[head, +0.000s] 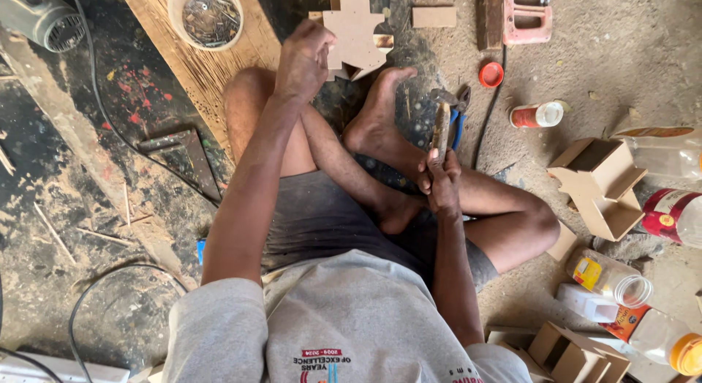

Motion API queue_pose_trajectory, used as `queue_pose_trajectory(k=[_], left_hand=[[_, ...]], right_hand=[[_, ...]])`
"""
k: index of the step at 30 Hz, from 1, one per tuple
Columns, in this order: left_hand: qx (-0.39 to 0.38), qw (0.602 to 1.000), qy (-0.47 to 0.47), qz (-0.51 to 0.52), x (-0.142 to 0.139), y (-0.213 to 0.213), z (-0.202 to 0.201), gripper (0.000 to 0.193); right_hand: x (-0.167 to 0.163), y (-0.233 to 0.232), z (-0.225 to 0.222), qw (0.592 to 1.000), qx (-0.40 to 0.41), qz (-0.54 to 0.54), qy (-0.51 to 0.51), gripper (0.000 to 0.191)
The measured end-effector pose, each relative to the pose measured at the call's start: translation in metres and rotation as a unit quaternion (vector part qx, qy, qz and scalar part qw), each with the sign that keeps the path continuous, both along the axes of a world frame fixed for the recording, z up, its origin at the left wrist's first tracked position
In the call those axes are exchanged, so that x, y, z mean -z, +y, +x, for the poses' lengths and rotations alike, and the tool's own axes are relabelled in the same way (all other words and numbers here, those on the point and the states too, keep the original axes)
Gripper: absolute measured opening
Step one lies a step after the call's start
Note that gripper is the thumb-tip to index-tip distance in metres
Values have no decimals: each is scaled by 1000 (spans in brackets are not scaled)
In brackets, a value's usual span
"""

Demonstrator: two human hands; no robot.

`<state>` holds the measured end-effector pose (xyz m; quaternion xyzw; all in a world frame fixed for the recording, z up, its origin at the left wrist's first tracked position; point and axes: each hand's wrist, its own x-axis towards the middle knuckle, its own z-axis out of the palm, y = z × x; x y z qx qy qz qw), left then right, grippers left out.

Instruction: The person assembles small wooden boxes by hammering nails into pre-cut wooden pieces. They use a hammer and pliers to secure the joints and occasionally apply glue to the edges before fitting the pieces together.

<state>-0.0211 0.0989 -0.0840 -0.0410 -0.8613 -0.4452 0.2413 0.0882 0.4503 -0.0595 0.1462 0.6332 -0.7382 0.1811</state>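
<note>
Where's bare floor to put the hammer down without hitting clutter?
Free patch: sandy floor right of the red cap, above the small bottle, below the pink tool. Another: dark floor beside the left knee, around the metal square. Crowded: right edge, with open cardboard boxes and jars. The right hand holds the hammer; pliers lie beside it.
</note>
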Motion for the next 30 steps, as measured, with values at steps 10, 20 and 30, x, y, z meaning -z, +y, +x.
queue_pose_trajectory(k=[10,20,30], left_hand=[[56,998,-15,10,15,-15,-18,25],[59,998,-30,-9,26,-18,-27,30],[54,998,-25,-26,30,-15,-27,31]], right_hand=[[9,-11,0,999,-33,33,-4,21],[8,-17,-4,999,-28,43,-9,25],[18,-10,-3,999,-24,24,-12,26]])
